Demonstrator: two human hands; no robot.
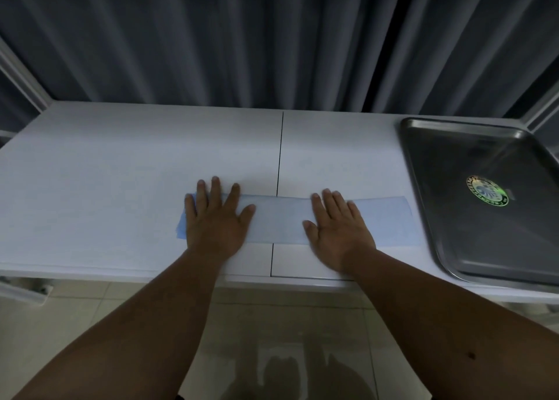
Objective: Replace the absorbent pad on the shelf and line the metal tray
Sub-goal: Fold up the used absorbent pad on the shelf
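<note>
A folded light-blue absorbent pad [279,219] lies as a long strip across the seam of the white shelf top [136,157]. My left hand [216,218] presses flat on the pad's left end, fingers spread and straight. My right hand [337,225] lies flat on the pad right of the middle, fingers straight. The pad's right end [393,221] stays uncovered. A bare metal tray [447,218] with a round green sticker [487,191] sits at the shelf's right end, a short gap from the pad.
A dark grey curtain [272,36] hangs right behind the shelf. A thin white sheet [75,212] covers the shelf's left half up to the front edge. White frame posts [21,73] rise at both back corners. Tiled floor [272,324] lies below.
</note>
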